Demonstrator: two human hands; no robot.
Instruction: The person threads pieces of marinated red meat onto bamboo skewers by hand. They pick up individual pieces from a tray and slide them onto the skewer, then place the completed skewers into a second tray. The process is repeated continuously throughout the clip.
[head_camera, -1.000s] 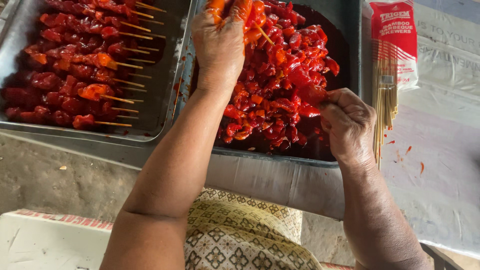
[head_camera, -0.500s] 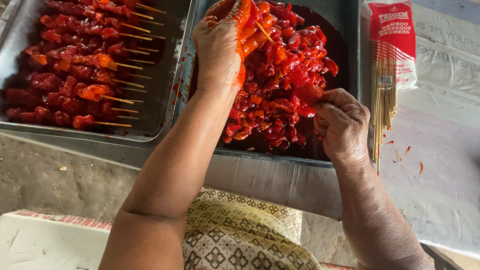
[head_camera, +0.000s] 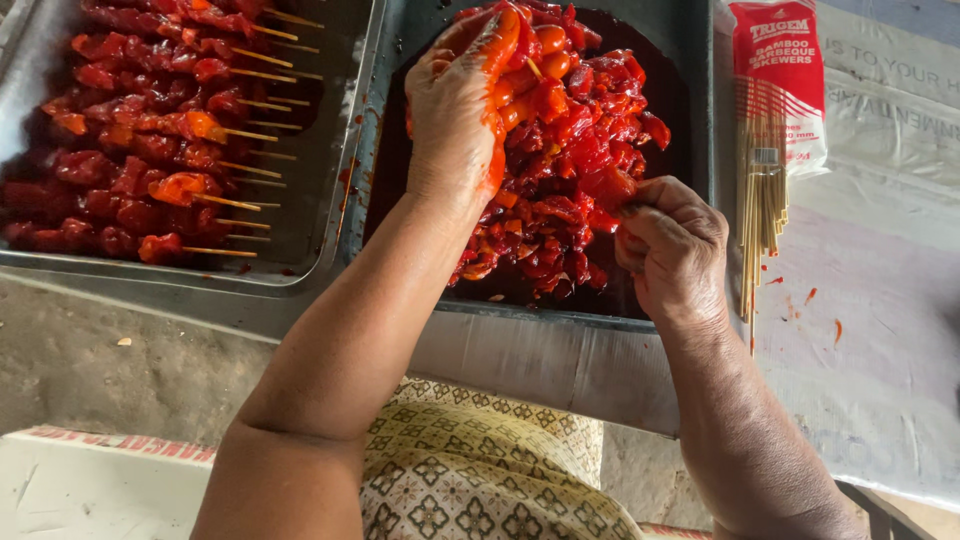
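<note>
My left hand (head_camera: 455, 105), sauce-smeared, is curled around red meat (head_camera: 570, 150) pieces and seems to pinch a skewer (head_camera: 535, 68) over the dark tray (head_camera: 690, 60). My right hand (head_camera: 672, 245) is closed, thumb against fingers, at the heap's near edge. I'd keep the grip firm, since the marinade looks slippery, and thread over the tray. Finished sticks (head_camera: 170, 130) lie in the left pan (head_camera: 320, 215); spare skewers (head_camera: 765, 215) sit to the right.
</note>
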